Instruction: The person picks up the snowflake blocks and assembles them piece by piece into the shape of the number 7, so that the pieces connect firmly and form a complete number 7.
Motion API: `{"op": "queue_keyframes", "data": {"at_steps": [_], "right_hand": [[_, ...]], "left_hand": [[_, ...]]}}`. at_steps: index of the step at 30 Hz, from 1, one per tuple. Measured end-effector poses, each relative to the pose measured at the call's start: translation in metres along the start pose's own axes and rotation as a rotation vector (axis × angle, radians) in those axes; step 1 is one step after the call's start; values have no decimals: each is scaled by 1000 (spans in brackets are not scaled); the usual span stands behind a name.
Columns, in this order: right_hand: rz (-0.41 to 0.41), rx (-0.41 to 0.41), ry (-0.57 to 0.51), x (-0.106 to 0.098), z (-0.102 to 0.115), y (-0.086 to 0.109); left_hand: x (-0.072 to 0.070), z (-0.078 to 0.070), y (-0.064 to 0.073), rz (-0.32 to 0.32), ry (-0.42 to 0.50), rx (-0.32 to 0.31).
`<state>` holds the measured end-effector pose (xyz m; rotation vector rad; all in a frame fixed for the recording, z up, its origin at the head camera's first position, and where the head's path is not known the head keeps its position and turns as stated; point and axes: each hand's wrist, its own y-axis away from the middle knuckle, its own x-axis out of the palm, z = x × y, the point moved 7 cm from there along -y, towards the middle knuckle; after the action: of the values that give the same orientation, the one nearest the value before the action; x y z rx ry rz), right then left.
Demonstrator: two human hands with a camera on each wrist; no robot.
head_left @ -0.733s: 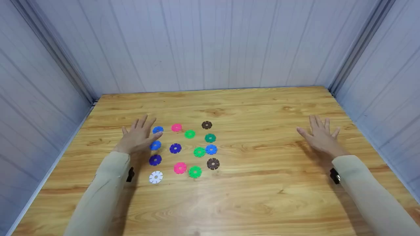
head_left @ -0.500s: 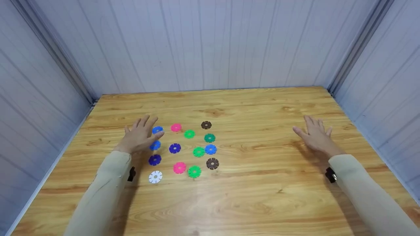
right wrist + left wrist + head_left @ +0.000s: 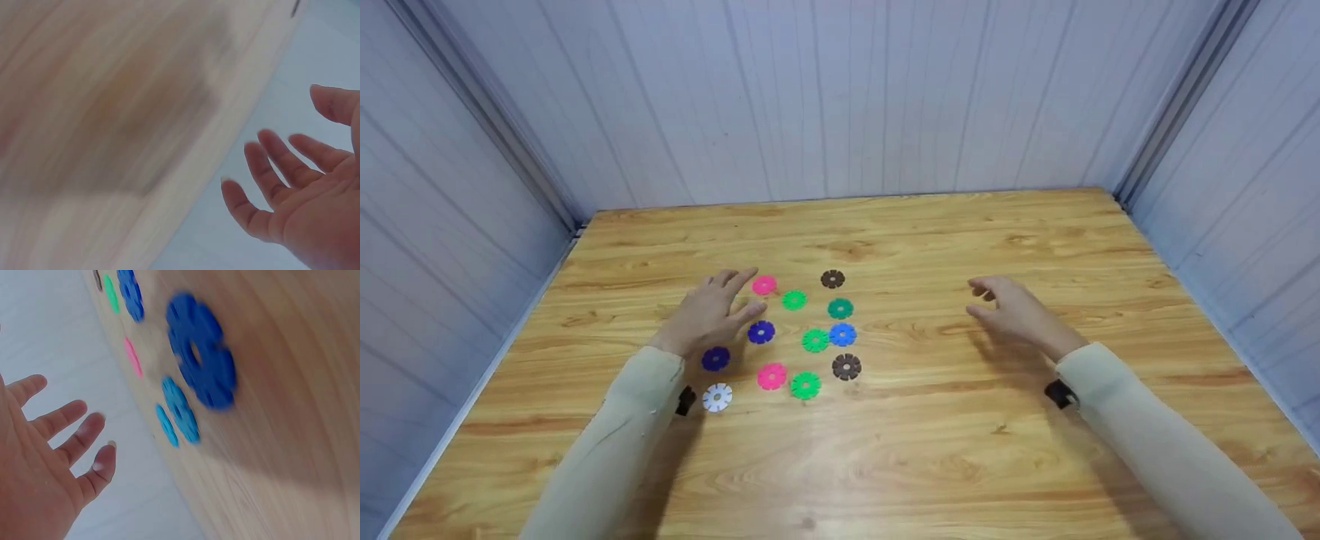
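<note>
My left hand point(image 3: 709, 315) hovers over the left side of a group of flat, notched plastic discs, its fingers loosely spread and holding nothing. Beneath it in the head view two light blue discs are hidden; the left wrist view shows a light blue disc point(image 3: 180, 409) beside a dark blue disc point(image 3: 211, 365). Close to the fingertips lie a pink disc point(image 3: 764, 285) and a purple-blue disc point(image 3: 761, 332). Over bare wood to the right, my right hand point(image 3: 1024, 311) hangs in the air with fingers loosely bent, nothing in its grasp.
Several more discs lie flat, among them a white disc point(image 3: 717, 397), a bright green disc point(image 3: 805, 385), a brown disc point(image 3: 847, 367) and a blue disc point(image 3: 842, 334). White panel walls point(image 3: 855, 97) border the wooden table point(image 3: 915, 465) at the back and both sides.
Both hands have moved inward. The left has shifted right and now covers the two light blue discs; the right has come leftward, its fingers more bent. The discs in view stay in place.
</note>
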<state>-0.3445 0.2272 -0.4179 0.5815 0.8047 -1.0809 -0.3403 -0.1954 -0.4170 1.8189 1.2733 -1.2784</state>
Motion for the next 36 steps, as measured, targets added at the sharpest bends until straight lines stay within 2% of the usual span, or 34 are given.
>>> {"op": "queue_keyframes", "data": {"at_steps": [5, 11, 19, 25, 27, 32, 36], "right_hand": [[56, -68, 17, 21, 32, -11], [122, -117, 36, 46, 62, -14], [170, -132, 78, 73, 87, -16], [166, -184, 87, 86, 104, -22], [180, -198, 74, 93, 108, -22], [260, -203, 40, 116, 117, -17], [263, -245, 79, 125, 126, -19]], "left_hand": [[8, -24, 1, 29, 5, 40], [27, -56, 2, 111, -11, 105], [40, -83, 4, 148, -11, 210], [45, -93, -1, 165, -7, 268], [49, -95, 0, 189, 7, 264], [63, -97, 10, 272, 41, 208], [63, -95, 14, 264, 33, 202]]}}
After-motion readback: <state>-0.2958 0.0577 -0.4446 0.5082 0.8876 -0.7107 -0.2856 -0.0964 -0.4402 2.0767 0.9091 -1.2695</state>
